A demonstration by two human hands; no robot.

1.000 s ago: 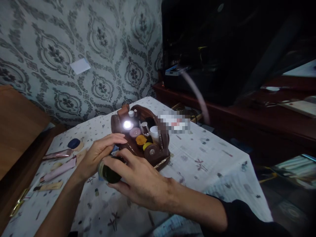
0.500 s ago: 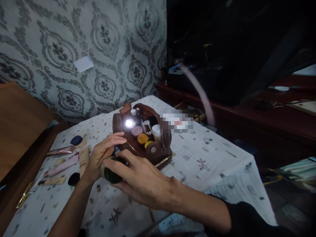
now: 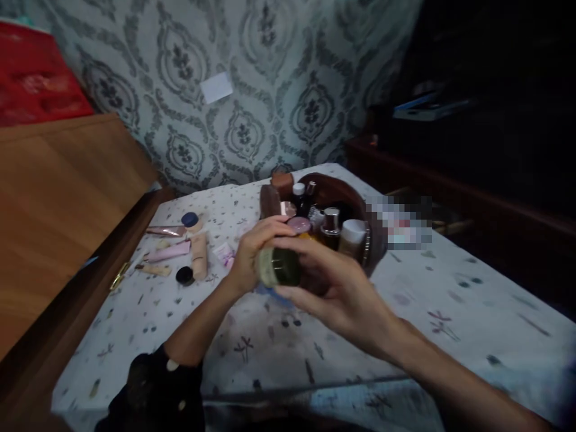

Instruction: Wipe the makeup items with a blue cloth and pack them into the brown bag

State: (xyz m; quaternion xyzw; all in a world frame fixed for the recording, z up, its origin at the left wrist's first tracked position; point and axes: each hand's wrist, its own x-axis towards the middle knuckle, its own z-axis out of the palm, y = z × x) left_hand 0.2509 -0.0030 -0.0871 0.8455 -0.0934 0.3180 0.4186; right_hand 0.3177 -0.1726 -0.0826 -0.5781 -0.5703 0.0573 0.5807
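Observation:
A dark green jar (image 3: 285,268) with a pale label lies tilted between my two hands, in front of an open brown cosmetic bag (image 3: 270,203). My right hand (image 3: 344,294) grips its dark end with thumb and fingers. Around the labelled end my left hand (image 3: 252,249) is closed, its fingertips reaching toward the bag. Something blue (image 3: 275,295) shows under the jar; its kind cannot be made out. Inside the bag stand several bottles and jars, among them a white-capped bottle (image 3: 353,237), a silver-capped bottle (image 3: 331,225) and a pink-lidded jar (image 3: 299,225).
On the patterned tablecloth (image 3: 270,354) to the left lie a beige tube (image 3: 198,255), a pink tube (image 3: 168,251), a blue-capped jar (image 3: 191,221), a black round lid (image 3: 184,275) and a small packet (image 3: 224,255). A wooden panel (image 3: 67,180) borders the left; a dark cabinet stands right.
The view has swung left, so the table things and the bag appear farther right. Both hands keep hold of the jar. The bright light glare in the bag is gone.

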